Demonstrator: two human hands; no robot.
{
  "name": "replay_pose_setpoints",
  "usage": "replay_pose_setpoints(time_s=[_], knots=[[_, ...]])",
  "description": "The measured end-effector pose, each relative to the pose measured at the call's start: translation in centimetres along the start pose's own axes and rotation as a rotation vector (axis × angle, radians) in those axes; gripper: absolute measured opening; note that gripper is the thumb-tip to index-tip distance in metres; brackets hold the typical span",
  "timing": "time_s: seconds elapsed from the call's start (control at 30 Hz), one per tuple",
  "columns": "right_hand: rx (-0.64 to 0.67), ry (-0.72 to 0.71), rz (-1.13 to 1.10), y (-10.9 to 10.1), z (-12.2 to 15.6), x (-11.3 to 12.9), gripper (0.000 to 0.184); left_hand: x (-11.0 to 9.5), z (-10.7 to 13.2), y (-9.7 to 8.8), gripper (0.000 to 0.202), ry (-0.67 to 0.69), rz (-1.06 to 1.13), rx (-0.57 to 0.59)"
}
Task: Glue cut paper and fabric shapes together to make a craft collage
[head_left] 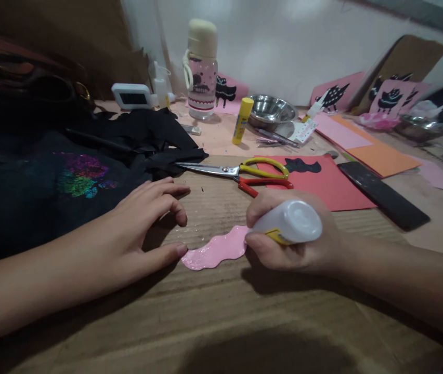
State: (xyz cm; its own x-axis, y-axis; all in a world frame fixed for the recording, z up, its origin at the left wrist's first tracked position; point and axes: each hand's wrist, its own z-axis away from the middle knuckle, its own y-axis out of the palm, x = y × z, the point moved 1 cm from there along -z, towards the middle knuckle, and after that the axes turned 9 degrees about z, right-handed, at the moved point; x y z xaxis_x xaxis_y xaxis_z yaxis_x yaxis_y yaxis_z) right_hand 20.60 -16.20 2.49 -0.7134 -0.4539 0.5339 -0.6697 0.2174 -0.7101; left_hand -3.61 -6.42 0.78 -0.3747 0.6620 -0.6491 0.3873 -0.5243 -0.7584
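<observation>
A wavy pink paper cutout (216,251) lies on the cardboard-covered table, its surface shiny and wet. My left hand (149,221) rests flat beside it, fingers spread, the thumb tip touching the cutout's left end. My right hand (291,239) is wrapped around a white glue bottle (289,222) held on its side, its nozzle end down at the right end of the pink cutout.
Scissors (240,171) with yellow and red handles lie just beyond, next to red paper (330,189) bearing a black shape. A dark phone (383,195) lies to the right. Black cloth (69,182) covers the left. A glue stick (242,120), water bottle (202,70) and metal bowl (272,110) stand behind.
</observation>
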Motion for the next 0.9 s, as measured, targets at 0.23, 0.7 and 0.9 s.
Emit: replay_pose_setpoints(time_s=[0.23,0.7,0.9], knots=[[0.024,0.073,-0.186,0.2,0.6,0.2,0.015,0.1,0.2,0.0,0.03,0.022,-0.004,-0.007],[0.117,0.138,-0.116,-0.2,0.1,-0.3,0.02,0.2,0.1,0.1,0.03,0.015,-0.031,-0.005],[0.114,0.175,-0.087,-0.5,0.3,-0.4,0.019,0.6,0.2,0.1,0.03,0.026,-0.04,0.005]])
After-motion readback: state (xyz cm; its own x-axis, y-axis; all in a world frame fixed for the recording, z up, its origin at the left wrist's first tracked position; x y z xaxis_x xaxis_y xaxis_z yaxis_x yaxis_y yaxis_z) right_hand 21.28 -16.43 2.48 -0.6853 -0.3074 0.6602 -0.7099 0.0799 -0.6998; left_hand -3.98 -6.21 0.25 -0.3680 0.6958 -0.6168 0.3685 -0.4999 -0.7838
